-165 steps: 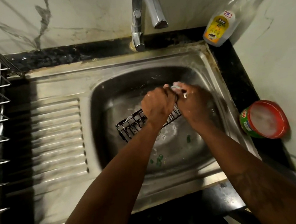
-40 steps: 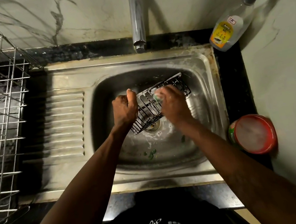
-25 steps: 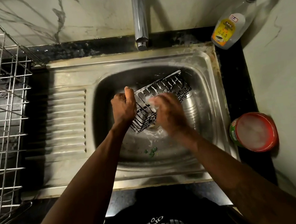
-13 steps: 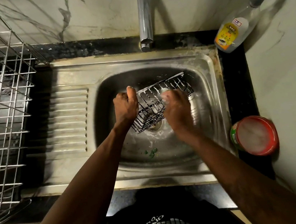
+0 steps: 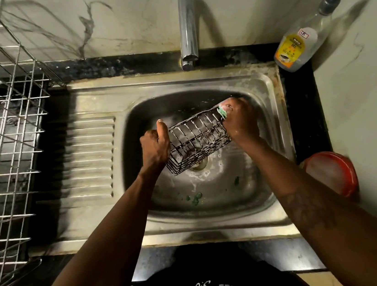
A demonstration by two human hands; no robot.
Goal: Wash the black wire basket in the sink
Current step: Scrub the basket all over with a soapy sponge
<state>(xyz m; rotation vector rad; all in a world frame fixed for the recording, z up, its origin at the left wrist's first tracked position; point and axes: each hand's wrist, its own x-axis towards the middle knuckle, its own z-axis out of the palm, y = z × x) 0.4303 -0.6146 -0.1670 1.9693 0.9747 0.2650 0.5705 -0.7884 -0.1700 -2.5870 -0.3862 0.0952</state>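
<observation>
The black wire basket [image 5: 196, 139] hangs tilted over the steel sink bowl [image 5: 133, 131], above the drain, with soap foam on its wires. My left hand [image 5: 155, 144] grips its left end, thumb up along the rim. My right hand [image 5: 239, 119] is at the basket's far right end and holds a green scrub pad [image 5: 223, 112] pressed against the wires. Foam and green bits lie on the sink floor.
The tap [image 5: 186, 25] stands behind the bowl, with no water seen running. A soap bottle [image 5: 297, 49] leans in the back right corner. A red-rimmed tub [image 5: 330, 174] of dish soap sits right of the sink. A steel wire dish rack [image 5: 3, 148] fills the left; the ribbed drainboard [image 5: 89, 160] lies between.
My right hand slid the scrub pad from the basket's middle out to its far right end. My left hand kept its grip on the left end.
</observation>
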